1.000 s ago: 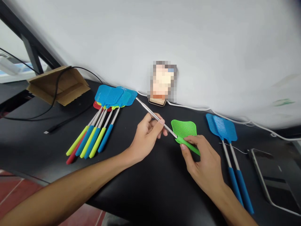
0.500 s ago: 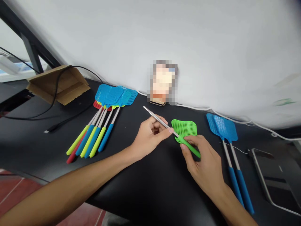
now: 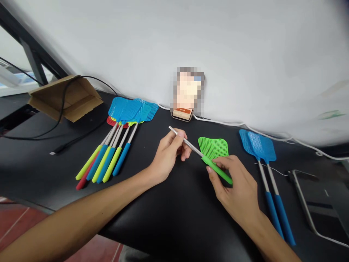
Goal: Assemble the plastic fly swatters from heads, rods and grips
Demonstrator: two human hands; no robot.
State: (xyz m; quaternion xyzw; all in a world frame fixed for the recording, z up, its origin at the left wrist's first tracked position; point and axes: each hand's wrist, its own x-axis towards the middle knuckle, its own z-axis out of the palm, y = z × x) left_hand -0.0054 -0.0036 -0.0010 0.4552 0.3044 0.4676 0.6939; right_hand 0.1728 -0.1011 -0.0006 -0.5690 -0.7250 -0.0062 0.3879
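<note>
A fly swatter handle (image 3: 216, 170) with a green grip and a thin metal rod is held above the black table. My right hand (image 3: 240, 189) is closed around the green grip. Near the rod's tip, my left hand (image 3: 171, 151) pinches the metal between thumb and fingers. The rod points up and to the left, its far end bare. Just behind my right hand, a green mesh swatter head (image 3: 213, 147) lies on the table, its lower edge partly hidden by the grip and fingers.
Several swatters with blue heads (image 3: 125, 109) and coloured grips lie fanned out at left. Two blue swatters (image 3: 268, 149) lie at right beside a dark phone (image 3: 316, 203). Behind are an open cardboard box (image 3: 65, 98), a blurred upright phone (image 3: 188, 91) and a white cable (image 3: 223, 123).
My left hand has shifted its pinch from near the green grip up the rod toward the tip. My right hand stays on the green grip.
</note>
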